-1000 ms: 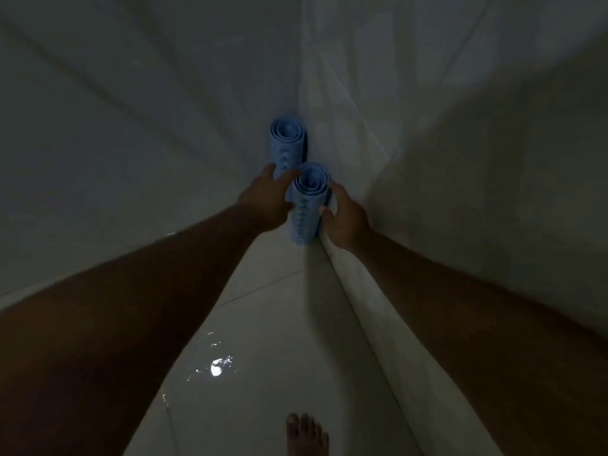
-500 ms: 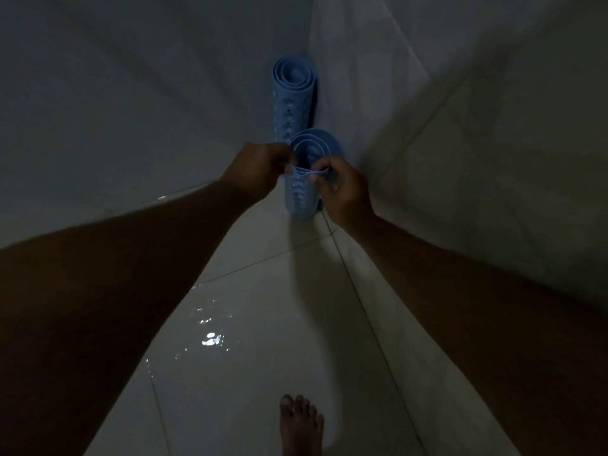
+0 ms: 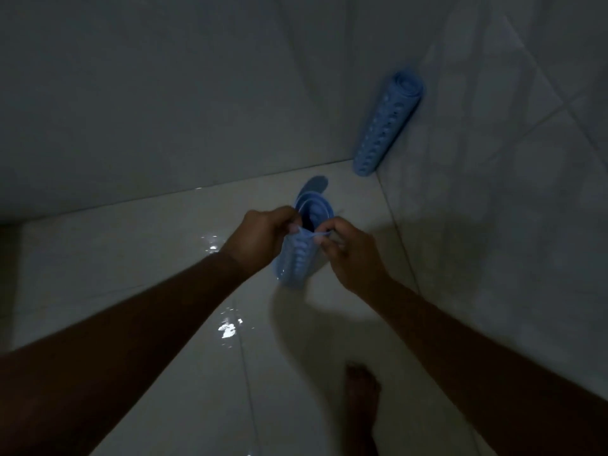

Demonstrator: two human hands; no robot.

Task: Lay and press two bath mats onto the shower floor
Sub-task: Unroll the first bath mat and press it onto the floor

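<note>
Two rolled blue bath mats with holes are in view in the dim shower. One rolled mat (image 3: 297, 258) hangs upright above the floor, held at its top rim between both hands. My left hand (image 3: 260, 236) pinches the rim on the left, and my right hand (image 3: 350, 255) pinches it on the right. The roll's top is loosened, showing its inner coils. The second rolled mat (image 3: 386, 126) leans upright in the far right corner against the tiled walls.
The white tiled shower floor (image 3: 164, 258) is wet, with shiny water spots (image 3: 228, 329) near my left forearm. Tiled walls close in at the back and right. A bare foot (image 3: 360, 399) stands on the floor at the bottom.
Both hands closed on the nearer roll's top rim and lifted it out of the corner toward me. The other roll stayed leaning in the corner. The view shifted left.
</note>
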